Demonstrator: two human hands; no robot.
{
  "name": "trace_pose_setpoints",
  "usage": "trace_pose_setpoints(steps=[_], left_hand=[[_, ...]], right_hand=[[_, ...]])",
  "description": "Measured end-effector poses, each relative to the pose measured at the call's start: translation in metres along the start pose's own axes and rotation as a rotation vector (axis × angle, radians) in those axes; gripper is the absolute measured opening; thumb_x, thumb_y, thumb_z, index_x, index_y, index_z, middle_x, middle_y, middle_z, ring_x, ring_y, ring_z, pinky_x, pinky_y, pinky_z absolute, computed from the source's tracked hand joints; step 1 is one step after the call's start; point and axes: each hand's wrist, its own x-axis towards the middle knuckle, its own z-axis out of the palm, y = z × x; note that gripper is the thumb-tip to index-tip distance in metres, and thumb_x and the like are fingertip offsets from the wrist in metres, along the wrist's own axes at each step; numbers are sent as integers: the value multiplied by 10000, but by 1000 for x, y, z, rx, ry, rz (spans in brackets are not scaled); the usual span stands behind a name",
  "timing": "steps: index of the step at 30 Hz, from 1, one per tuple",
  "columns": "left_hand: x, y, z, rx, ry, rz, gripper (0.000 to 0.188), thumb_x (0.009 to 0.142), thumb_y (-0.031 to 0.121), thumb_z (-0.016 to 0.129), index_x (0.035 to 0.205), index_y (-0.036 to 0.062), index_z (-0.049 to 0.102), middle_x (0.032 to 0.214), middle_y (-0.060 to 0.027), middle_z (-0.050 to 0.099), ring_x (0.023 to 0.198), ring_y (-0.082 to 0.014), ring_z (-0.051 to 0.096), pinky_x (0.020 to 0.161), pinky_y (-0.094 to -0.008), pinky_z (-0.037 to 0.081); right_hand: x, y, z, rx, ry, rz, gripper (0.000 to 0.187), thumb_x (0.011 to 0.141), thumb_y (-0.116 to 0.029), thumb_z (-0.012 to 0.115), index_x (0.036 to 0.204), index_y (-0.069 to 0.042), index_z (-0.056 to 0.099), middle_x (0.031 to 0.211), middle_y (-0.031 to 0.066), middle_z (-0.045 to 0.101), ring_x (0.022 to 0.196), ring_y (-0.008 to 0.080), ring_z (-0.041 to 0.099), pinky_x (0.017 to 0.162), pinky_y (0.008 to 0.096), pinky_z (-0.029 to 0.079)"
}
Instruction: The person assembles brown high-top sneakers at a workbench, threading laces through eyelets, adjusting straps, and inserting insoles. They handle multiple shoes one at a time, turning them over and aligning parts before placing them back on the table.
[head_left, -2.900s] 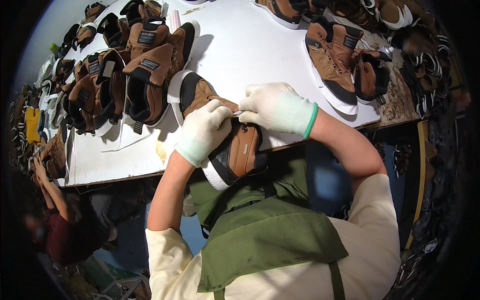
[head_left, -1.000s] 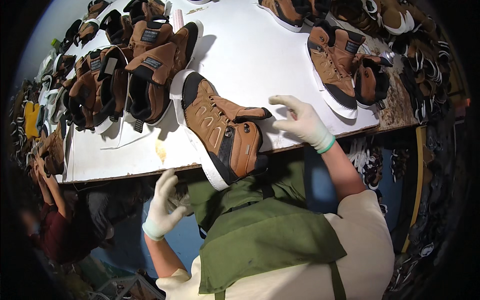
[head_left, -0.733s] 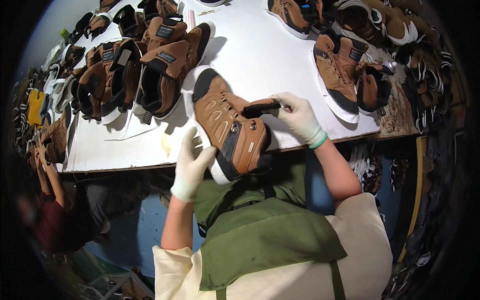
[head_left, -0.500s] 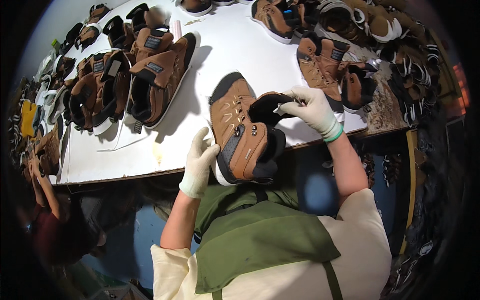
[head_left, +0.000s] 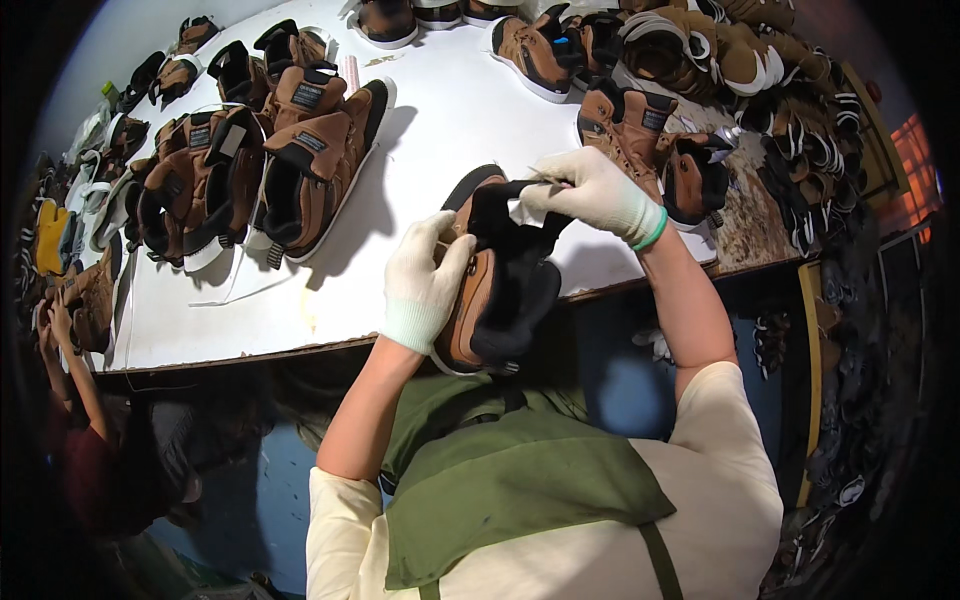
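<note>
- Gloved white-knit R hand (head_left: 590,195): I've got fingers pinching the black padded edge at the opening of a brown/black lace-up ankle boot (head_left: 468,310).
- Gloved white-knit L hand (head_left: 418,282): fingers parted, on boot's L side; can't tell how firmly.
- Boot: opening up, at white flat-topped desk's (head_left: 440,110) front edge, heel twd wearer.
- L of it: bunch of similar brown/black boots (head_left: 325,160); more (head_left: 625,120) beyond R hand.

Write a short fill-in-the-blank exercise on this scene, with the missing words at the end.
1. The left hand and right hand are both on a shoe whose lining is ____.
2. The shoe's toe points ____ the person's apron.
3. The apron is ____.
4. The table has a mostly ____ top.

Missing words: black; away from; green; white.
</note>
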Motion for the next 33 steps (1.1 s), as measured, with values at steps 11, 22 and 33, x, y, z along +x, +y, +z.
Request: trace_pose_setpoints(steps=[11, 22, 33], left_hand=[[-34, 9, -43, -39, 124, 214, 43, 842, 27, 652, 835, -1, 620, 738, -112, 610, 595, -208, 578, 568, -281, 469], [-24, 15, -72, 3, -118, 113, 552, 773, 60, 672, 1292, 34, 487, 1279, -143, 544, 1173, -248, 530, 951, -364, 445], [15, 11, -3, -620, -200, -359, 435, 814, 88, 633, 1210, -70, 549, 1059, -102, 629, 992, -141, 580, 883, -277, 472]], right_hand=[[20, 8, 6, 128, -97, 106, 286, 872, -279, 653, 736, -29, 676, 606, -48, 524, 552, 45, 446, 494, 212, 367], [39, 32, 25, 267, -131, 224, 403, 851, -404, 649, 681, -41, 614, 518, -14, 461, 427, 88, 424, 392, 246, 324], [33, 25, 41, 298, -60, 105, 371, 905, -370, 563, 850, -29, 697, 627, -24, 542, 533, 65, 461, 469, 223, 369]])
